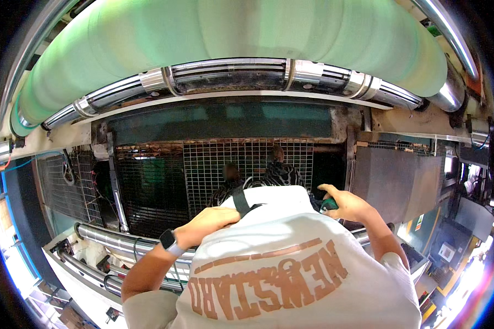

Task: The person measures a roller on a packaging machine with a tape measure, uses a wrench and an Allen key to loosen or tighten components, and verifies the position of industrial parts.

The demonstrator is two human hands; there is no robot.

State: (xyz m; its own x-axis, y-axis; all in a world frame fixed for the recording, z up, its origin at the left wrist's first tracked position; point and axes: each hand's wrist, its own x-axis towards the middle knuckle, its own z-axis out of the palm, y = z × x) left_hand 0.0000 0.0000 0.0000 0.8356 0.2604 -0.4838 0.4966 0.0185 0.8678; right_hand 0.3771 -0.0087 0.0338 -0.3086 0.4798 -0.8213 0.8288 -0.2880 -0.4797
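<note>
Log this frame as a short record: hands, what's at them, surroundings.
left hand: on the shirt, fingertips by a black strap
right hand: at a dark green item by the hip; hold unclear
left wrist: watch
ahead: wide pale green roller, metal shaft along its near side
below: mesh

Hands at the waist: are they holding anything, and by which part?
It cannot be told: the right hand is at a dark green object, the left hand at a black strap, with any grip hidden.
</note>
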